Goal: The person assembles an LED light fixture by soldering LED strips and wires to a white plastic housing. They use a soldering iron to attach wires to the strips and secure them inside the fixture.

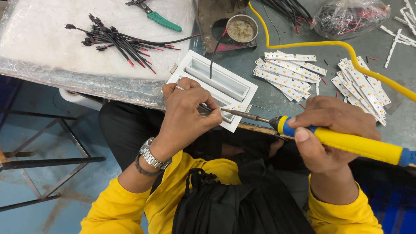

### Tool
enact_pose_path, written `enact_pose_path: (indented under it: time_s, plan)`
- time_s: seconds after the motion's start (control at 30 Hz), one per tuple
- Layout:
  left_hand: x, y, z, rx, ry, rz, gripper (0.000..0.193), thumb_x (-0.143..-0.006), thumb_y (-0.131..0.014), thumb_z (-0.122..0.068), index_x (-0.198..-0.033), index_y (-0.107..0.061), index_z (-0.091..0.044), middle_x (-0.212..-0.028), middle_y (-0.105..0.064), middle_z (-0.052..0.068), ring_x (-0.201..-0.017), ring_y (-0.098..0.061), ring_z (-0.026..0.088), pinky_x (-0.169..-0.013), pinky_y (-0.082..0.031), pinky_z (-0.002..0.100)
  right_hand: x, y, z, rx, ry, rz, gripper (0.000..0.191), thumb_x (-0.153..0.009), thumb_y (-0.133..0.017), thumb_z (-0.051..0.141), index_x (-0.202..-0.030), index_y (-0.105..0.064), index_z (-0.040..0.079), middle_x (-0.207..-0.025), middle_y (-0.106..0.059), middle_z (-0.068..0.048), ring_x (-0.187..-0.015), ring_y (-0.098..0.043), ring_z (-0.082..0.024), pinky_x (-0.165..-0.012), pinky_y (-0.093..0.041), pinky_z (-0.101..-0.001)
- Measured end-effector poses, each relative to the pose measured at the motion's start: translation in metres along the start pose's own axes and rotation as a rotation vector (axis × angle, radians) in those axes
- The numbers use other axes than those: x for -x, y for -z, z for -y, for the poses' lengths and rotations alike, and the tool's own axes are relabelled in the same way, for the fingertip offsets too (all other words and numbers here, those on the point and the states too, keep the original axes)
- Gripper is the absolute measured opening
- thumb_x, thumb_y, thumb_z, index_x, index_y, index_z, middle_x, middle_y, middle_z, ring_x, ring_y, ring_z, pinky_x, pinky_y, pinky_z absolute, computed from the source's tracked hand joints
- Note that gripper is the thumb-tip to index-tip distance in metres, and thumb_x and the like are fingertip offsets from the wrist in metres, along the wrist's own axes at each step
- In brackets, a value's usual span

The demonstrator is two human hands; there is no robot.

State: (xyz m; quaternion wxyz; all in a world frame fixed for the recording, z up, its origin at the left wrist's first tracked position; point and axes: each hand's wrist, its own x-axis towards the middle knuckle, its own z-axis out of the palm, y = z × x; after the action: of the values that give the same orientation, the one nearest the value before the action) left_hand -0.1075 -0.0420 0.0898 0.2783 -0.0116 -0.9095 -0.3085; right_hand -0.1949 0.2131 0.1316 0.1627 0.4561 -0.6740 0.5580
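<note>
My left hand [187,113] rests on the near edge of a white rectangular light housing [216,84], fingers pinched on something thin at a small light strip set in the housing. My right hand [330,132] grips a yellow and blue soldering iron [355,145], and its metal tip [236,113] reaches left to the strip by my left fingers. A black wire with a red end [216,50] rises from the housing's trough.
A bundle of black and red wires [115,41] and green-handled pliers [158,17] lie on a plastic-covered board at the left. Piles of white light strips [288,73] lie to the right. A round tin [242,29], a yellow cable [338,45] and a plastic bag [349,17] sit behind.
</note>
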Motion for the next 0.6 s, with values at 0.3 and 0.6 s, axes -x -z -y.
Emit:
enact_pose_path:
  time_s: [0.3,0.6]
  plan:
    - [0.0,0.0,0.001,0.005,-0.003,0.005,0.011,-0.07,-0.078,-0.019,-0.07,-0.069,-0.013,-0.072,-0.06,0.001,-0.085,-0.057,0.02,-0.087,-0.029,0.04,0.001,0.002,0.0,-0.015,-0.002,0.033,0.022,-0.09,-0.069,0.019,-0.086,-0.067,-0.002,-0.069,-0.062,-0.01,-0.051,-0.056,-0.016,-0.051,-0.044,-0.0256]
    - [-0.001,0.002,-0.001,0.012,-0.001,0.015,0.013,-0.07,-0.079,-0.021,-0.071,-0.07,-0.012,-0.073,-0.06,0.001,-0.084,-0.056,0.02,-0.088,-0.029,0.039,0.047,0.052,-0.048,0.027,-0.146,-0.351,0.018,-0.098,-0.064,0.012,-0.091,-0.059,-0.004,-0.079,-0.06,-0.014,-0.058,-0.05,-0.018,-0.057,-0.042,-0.0282]
